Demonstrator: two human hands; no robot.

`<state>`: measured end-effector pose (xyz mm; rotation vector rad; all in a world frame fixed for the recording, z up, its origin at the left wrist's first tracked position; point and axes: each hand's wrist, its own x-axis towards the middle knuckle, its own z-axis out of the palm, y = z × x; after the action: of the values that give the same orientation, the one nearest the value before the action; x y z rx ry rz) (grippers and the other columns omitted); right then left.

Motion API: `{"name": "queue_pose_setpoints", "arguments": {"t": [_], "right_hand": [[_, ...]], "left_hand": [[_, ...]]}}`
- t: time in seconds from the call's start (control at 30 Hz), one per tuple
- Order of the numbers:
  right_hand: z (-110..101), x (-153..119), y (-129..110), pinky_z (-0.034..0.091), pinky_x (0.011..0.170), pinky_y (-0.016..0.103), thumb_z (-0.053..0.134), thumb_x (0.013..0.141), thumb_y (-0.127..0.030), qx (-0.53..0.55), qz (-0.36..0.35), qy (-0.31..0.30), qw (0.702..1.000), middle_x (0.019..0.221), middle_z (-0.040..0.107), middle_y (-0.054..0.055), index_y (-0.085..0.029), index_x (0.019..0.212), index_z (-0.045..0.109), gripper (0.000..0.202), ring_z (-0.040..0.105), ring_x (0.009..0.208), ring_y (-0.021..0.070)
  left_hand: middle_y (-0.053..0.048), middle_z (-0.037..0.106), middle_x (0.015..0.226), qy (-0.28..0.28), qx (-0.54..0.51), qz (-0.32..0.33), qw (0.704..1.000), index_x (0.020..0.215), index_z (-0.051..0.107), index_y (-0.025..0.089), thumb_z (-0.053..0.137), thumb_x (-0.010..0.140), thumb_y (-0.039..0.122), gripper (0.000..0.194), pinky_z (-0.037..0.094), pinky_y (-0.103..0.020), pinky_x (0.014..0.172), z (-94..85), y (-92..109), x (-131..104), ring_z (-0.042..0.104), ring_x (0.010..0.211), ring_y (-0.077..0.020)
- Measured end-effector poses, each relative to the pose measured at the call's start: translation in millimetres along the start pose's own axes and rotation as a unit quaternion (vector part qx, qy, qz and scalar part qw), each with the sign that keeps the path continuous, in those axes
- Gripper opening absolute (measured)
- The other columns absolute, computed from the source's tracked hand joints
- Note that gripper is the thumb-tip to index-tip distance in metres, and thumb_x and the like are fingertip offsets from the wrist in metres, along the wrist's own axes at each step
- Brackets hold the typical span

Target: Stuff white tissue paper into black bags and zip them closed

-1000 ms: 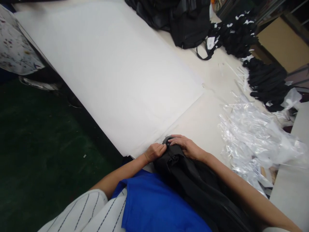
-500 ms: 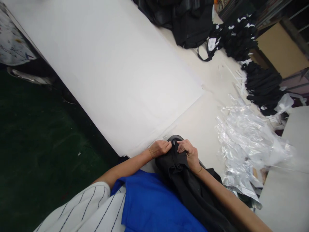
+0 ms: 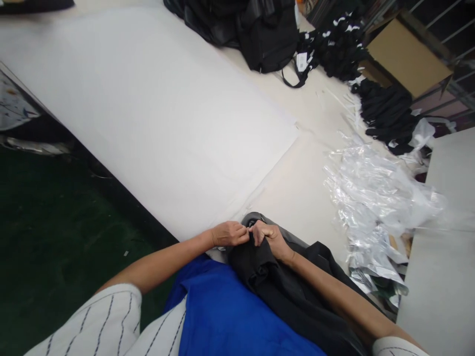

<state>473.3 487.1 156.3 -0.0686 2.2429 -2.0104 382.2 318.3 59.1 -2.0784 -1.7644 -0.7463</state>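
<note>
A black fabric item (image 3: 293, 291), perhaps a bag or garment, lies bunched along the table edge against my blue apron (image 3: 230, 316). Its near end is drawn over a dark rounded form (image 3: 256, 216) with a grey rim. My left hand (image 3: 232, 233) pinches the fabric at that end from the left, fingers pressed together. My right hand (image 3: 270, 239) grips the same end from the right with curled fingers. The two hands' fingertips almost meet, and what lies between them is too small to make out.
A large white sheet (image 3: 166, 113) covers the table's left part. Black bags (image 3: 263, 37) stand at the back. Bundled black straps (image 3: 386, 109) lie along the far right, near a cardboard box (image 3: 408, 57). Clear plastic bags (image 3: 382, 188) are heaped on the right.
My hands have shifted slightly left and down in the view, and their fingertips have come closer together. The camera's view has turned a little, so the table appears rotated.
</note>
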Motion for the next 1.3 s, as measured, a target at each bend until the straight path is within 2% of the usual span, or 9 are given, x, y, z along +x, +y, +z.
{"name": "queue_pose_setpoints", "arguments": {"t": [0.2,0.3,0.43,0.53,0.6,0.67,0.83,1.1,1.3], "right_hand": [[7,-10,-12,0.049,0.082,0.041,0.061,0.093,-0.046,-0.026,-0.023,-0.023,0.999,0.055,0.056,-0.001,-0.022,0.052,0.045,0.050,0.050,0.059,0.0152],[7,-12,-15,0.049,0.083,0.041,0.059,0.093,-0.048,-0.021,-0.026,-0.031,0.999,0.054,0.056,-0.001,-0.022,0.051,0.045,0.051,0.050,0.058,0.0147],[9,-9,-4,0.050,0.085,0.042,0.058,0.093,-0.053,0.011,-0.002,-0.010,1.000,0.055,0.059,0.001,-0.023,0.051,0.049,0.052,0.052,0.061,0.0160],[12,-5,6,0.051,0.087,0.041,0.057,0.093,-0.053,0.022,-0.004,-0.024,0.999,0.055,0.058,0.000,-0.022,0.051,0.049,0.053,0.052,0.061,0.0151],[15,-4,9,0.050,0.087,0.040,0.057,0.094,-0.051,0.017,-0.010,-0.047,0.999,0.055,0.058,0.000,-0.021,0.051,0.048,0.053,0.052,0.060,0.0142],[16,-4,7,0.050,0.086,0.040,0.056,0.095,-0.050,0.007,-0.014,-0.063,0.998,0.055,0.058,0.000,-0.021,0.051,0.048,0.053,0.052,0.060,0.0141],[18,-8,1,0.050,0.086,0.041,0.055,0.095,-0.049,-0.004,-0.020,-0.056,0.998,0.055,0.058,0.000,-0.021,0.052,0.049,0.051,0.053,0.062,0.0150],[17,-2,4,0.050,0.086,0.040,0.056,0.095,-0.048,0.002,-0.012,-0.052,0.999,0.055,0.058,0.000,-0.021,0.052,0.049,0.051,0.052,0.063,0.0148],[11,1,8,0.050,0.086,0.040,0.056,0.096,-0.045,0.012,-0.010,-0.048,0.999,0.056,0.058,0.000,-0.022,0.054,0.050,0.048,0.053,0.064,0.0153]], "left_hand": [[-0.002,0.060,0.072,0.040,0.028,-0.129,0.990,0.107,0.054,0.010,0.047,0.093,0.007,0.017,0.047,-0.026,0.053,0.0,36,-8,0.058,0.060,-0.0128],[-0.003,0.062,0.072,0.037,-0.033,-0.227,0.973,0.104,0.058,0.010,0.042,0.094,0.008,0.019,0.048,-0.025,0.056,-3.1,49,-6,0.058,0.062,-0.0129],[0.000,0.064,0.070,-0.033,-0.264,-0.389,0.882,0.080,0.063,0.017,0.045,0.096,0.020,0.024,0.047,-0.021,0.059,-16.8,24,7,0.058,0.063,-0.0108],[-0.001,0.069,0.086,-0.018,-0.362,-0.462,0.809,0.089,0.067,0.017,0.052,0.093,0.025,0.017,0.049,-0.022,0.068,-19.3,-15,22,0.062,0.075,-0.0119],[-0.004,0.070,0.103,-0.014,-0.403,-0.434,0.806,0.103,0.068,0.017,0.055,0.089,0.019,0.019,0.051,-0.024,0.076,-11.3,-39,34,0.063,0.086,-0.0132],[-0.005,0.069,0.111,-0.068,-0.455,-0.352,0.815,0.108,0.068,0.017,0.058,0.084,0.011,0.026,0.051,-0.025,0.083,2.9,-53,47,0.063,0.094,-0.0140],[-0.004,0.071,0.095,-0.208,-0.503,-0.206,0.813,0.094,0.073,0.015,0.059,0.080,0.000,0.025,0.049,-0.023,0.085,29.8,-61,67,0.065,0.091,-0.0134],[-0.001,0.065,0.084,-0.288,-0.453,-0.182,0.824,0.087,0.067,0.015,0.068,0.078,0.006,0.012,0.046,-0.022,0.071,21.7,-71,64,0.060,0.078,-0.0134],[-0.005,0.064,0.087,-0.292,-0.307,-0.083,0.902,0.088,0.058,0.018,0.053,0.092,0.014,0.008,0.040,-0.028,0.070,16.0,-66,71,0.056,0.081,-0.0180]]}}
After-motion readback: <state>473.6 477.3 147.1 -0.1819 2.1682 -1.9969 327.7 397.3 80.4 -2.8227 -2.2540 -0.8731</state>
